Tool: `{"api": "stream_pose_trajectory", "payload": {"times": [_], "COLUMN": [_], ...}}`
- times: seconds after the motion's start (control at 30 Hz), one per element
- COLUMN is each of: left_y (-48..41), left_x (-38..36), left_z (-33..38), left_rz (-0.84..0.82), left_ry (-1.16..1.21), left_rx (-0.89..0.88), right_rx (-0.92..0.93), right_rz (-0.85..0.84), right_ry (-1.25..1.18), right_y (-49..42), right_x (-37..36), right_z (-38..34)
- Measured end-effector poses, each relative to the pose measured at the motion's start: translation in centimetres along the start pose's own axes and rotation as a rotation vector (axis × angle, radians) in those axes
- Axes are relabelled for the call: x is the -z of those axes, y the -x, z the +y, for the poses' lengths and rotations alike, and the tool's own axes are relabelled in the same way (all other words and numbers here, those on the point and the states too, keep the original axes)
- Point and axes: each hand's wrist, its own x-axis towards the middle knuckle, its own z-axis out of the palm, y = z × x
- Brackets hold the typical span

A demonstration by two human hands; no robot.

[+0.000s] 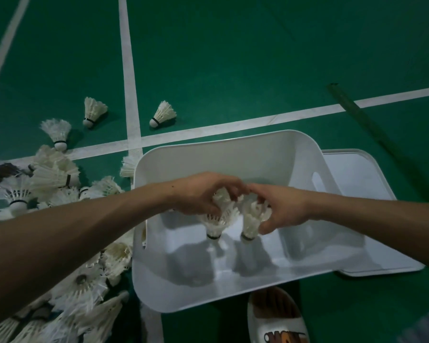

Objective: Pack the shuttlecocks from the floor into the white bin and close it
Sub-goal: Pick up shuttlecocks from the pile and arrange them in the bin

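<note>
Both my hands hover above the open white bin (233, 285). My left hand (203, 194) grips a bunch of white feather shuttlecocks (218, 219), cork ends down. My right hand (280, 209) holds another shuttlecock (252, 219) by its feathers, cork down. My fingertips nearly touch each other. The bin's floor under them looks bare. A heap of several shuttlecocks (60, 219) lies on the green floor left of the bin, and three single ones (162, 113) lie farther back.
The bin's white lid (357, 174) lies flat on the floor at the bin's right side. A dark green tube (367, 125) lies beyond it. A white slipper (275, 315) shows at the bottom edge. White court lines cross the green floor.
</note>
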Motion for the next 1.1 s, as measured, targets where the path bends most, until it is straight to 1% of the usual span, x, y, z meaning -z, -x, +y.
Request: {"api": "stream_pose_trajectory", "payload": {"times": [0.07,0.13,0.17,0.3,0.43,0.57,0.7,0.9,0.97,1.1], "left_y": [-0.5,-0.9,-1.3,-2.9,-4.1,-3.9,-3.6,-3.4,-3.2,-3.2], "left_x": [0.5,1.0,1.1,0.6,-0.2,0.1,0.2,0.2,0.1,-0.1], "left_z": [-0.7,-1.2,-1.3,-1.5,-2.0,-2.7,-3.0,-2.8,-3.0,-3.3], "left_rz": [-0.08,-0.22,-0.268,-0.345,-0.41,-0.371,-0.365,-0.343,-0.329,-0.304], "left_ry": [-0.111,-0.237,-0.291,-0.406,-0.409,-0.479,-0.462,-0.505,-0.485,-0.452], "left_rx": [0.131,0.262,0.294,0.324,0.377,0.363,0.358,0.329,0.332,0.321], "right_rx": [-0.111,-0.203,-0.23,-0.339,-0.397,-0.379,-0.301,-0.221,-0.217,-0.246], "right_rz": [0.044,0.12,0.155,0.256,0.293,0.295,0.322,0.25,0.245,0.293], "right_ry": [0.078,0.076,0.071,0.093,0.129,0.053,0.016,-0.167,-0.185,-0.184], "right_y": [-0.4,-0.9,-1.2,-2.8,-4.0,-4.9,-5.5,-6.6,-6.4,-6.7], "right_x": [1.2,1.9,2.0,1.7,1.2,0.5,0.3,-0.7,-0.7,-1.5], "right_z": [1.1,1.7,1.9,2.7,2.8,2.9,2.8,3.1,3.6,4.3]}}
